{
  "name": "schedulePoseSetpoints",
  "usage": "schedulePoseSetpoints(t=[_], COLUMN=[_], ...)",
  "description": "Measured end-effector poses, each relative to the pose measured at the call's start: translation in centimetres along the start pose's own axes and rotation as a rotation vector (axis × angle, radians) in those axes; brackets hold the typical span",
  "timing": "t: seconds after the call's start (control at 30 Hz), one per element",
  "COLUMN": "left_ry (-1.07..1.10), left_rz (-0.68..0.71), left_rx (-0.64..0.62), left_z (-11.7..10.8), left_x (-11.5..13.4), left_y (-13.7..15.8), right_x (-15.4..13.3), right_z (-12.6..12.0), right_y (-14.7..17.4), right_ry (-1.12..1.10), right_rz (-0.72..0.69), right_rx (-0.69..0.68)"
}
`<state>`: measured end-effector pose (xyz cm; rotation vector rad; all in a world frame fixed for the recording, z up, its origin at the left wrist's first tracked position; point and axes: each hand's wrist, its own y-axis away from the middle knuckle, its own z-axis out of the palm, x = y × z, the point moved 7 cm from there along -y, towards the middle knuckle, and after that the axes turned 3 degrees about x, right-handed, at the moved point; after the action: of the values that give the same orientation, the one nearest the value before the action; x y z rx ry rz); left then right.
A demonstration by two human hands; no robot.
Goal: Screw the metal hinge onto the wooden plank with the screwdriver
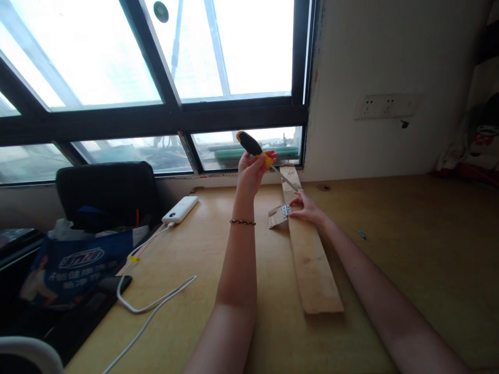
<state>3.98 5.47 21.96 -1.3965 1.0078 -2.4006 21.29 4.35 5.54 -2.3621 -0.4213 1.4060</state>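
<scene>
From where I stand, the only lettering I can partly make out is on the blue bag (68,283) at the left. A white oval logo (82,257) frames slanted letters, too distorted for me to spell. Below it run two lines of white Chinese characters (81,274); in the upper one I can pick out 健康, while the others blur. A white mark (487,129) on the dark and red item at the far right is unreadable.

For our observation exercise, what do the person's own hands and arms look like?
The left hand and right hand are ungloved. The left arm wears a thin, dark, braided-looking bracelet; the right arm shows none. No sleeves show.
</scene>
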Motion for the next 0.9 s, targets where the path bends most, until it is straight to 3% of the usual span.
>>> schedulePoseSetpoints(t=[0.1,0.23,0.37,0.47,0.53,0.6,0.77,0.9], left_ry=[0.026,-0.068,-0.330,-0.607,-0.732,-0.787,-0.867,-0.931], left_rz=[0.102,0.187,0.142,0.149,0.169,0.183,0.160,0.150], left_rx=[0.049,0.031,-0.036,-0.226,-0.418,-0.505,-0.470,-0.409], left_z=[0.2,2.6,5.0,5.3,4.6,2.7,-1.4,-1.9], left_x=[2.5,4.9,4.1,2.1,0.2,-1.4,-3.5,-3.4], left_y=[0.1,1.8,6.4,11.6,15.3,18.2,20.7,20.7], right_x=[-1.2,-3.8,-4.2,-2.6,-0.9,0.9,3.7,4.7], right_z=[0.1,-1.1,-5.1,-9.3,-11.8,-13.6,-14.6,-14.3], right_y=[0.7,3.7,8.5,12.0,13.8,15.0,15.6,15.7], right_ry=[0.110,0.289,0.420,0.540,0.620,0.688,0.763,0.771], right_rz=[-0.041,-0.174,-0.181,-0.113,-0.033,0.069,0.218,0.254], right_rx=[0.014,0.061,0.154,0.282,0.390,0.466,0.453,0.403])
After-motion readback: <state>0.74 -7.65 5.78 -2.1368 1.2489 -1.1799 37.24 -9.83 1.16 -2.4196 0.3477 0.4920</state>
